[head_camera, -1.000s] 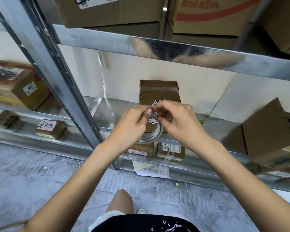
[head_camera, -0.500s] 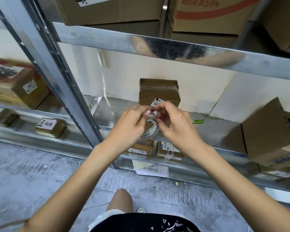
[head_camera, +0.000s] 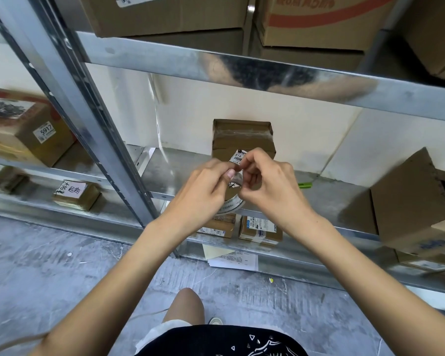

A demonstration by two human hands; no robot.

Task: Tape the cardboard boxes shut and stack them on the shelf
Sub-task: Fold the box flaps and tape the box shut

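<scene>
At the centre of the frame, a roll of clear tape [head_camera: 232,201] is gripped by the curled fingers of the left hand [head_camera: 203,191], its lower rim showing below them. Its upper edge is pinched by the right hand [head_camera: 270,186], fingertips [head_camera: 242,161] bent tightly together. Just behind both hands, a taped cardboard box [head_camera: 243,137] is seen standing on the shelf [head_camera: 344,201].

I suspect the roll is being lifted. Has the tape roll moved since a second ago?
Yes. The tape roll has risen slightly, covering more of the taped box behind.
</scene>
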